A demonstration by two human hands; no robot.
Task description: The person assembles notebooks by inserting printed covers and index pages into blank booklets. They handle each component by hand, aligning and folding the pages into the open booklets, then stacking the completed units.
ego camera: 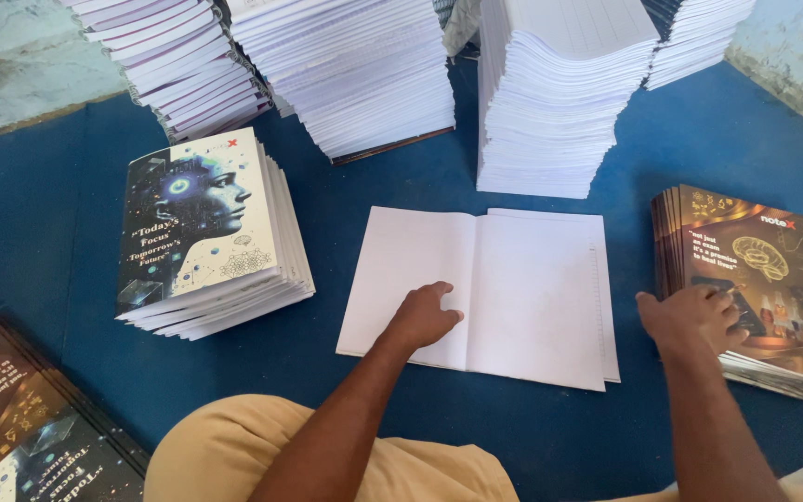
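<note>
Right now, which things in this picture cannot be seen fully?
Head view:
- Left hand covers part of the open white sheets.
- Right hand hides part of the brown cover stack.
- Tall white paper stacks: tops cut by the upper edge.
- Dark covers: cut at bottom left.

left hand [425,314] flat, fingers curled, right hand [691,318] reaching, palm down

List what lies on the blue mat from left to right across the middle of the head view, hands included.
Pile of face-cover notebooks → left hand pressing on the open blank pages → right hand on the pile of brown brain-cover sheets.
</note>
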